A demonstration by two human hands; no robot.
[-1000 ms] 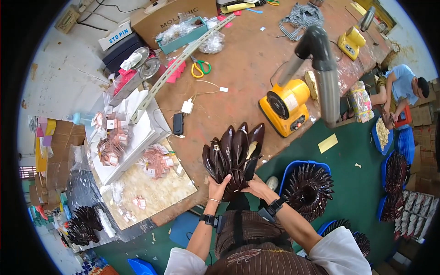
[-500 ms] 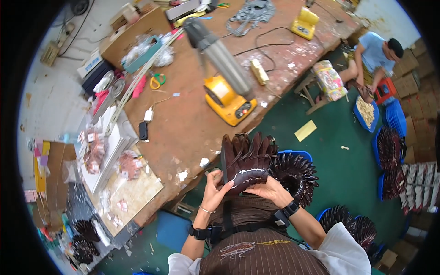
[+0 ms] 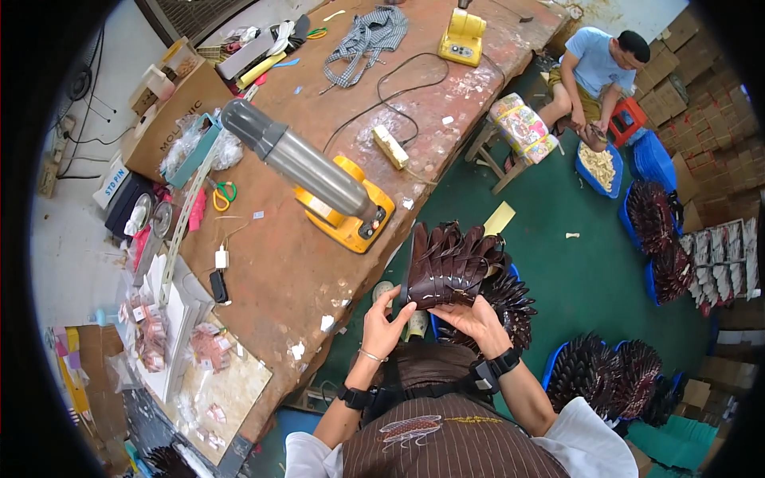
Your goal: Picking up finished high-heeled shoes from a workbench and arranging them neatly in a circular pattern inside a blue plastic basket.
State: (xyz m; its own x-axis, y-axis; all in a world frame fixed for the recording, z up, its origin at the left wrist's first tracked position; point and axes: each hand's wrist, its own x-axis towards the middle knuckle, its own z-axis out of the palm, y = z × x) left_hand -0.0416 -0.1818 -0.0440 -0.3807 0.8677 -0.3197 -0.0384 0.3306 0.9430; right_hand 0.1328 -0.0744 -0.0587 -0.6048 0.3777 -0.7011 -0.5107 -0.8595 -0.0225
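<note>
Both hands, left hand and right hand, clasped a fanned bundle of dark brown leather strips, apparently mid-sorting, and the next move called for a steady hold.

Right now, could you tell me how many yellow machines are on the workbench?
2: a large yellow machine with a grey cylinder at the bench's middle, and a small yellow device at its far end. Clutter may hide others.
</note>
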